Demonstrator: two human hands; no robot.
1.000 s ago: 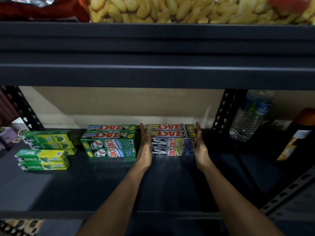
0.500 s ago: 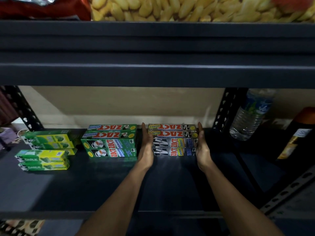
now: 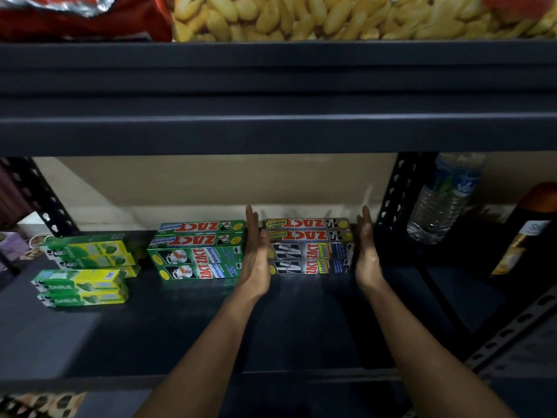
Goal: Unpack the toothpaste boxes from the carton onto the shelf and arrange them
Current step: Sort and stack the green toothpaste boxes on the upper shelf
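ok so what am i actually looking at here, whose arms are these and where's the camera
There is no machine here. A person wears one wide-angle camera on the head, looking forward and down, so the two bare arms are their own. The surface is a dark metal shelf. The left hand and right hand, fingers straight, flank a stack of silver ZACT toothpaste boxes. Neither grips anything, and I cannot tell whether they touch it. To its left sits a stack of green ZACT toothpaste boxes, and further left are yellow-green boxes. A clear plastic water bottle stands to the right.
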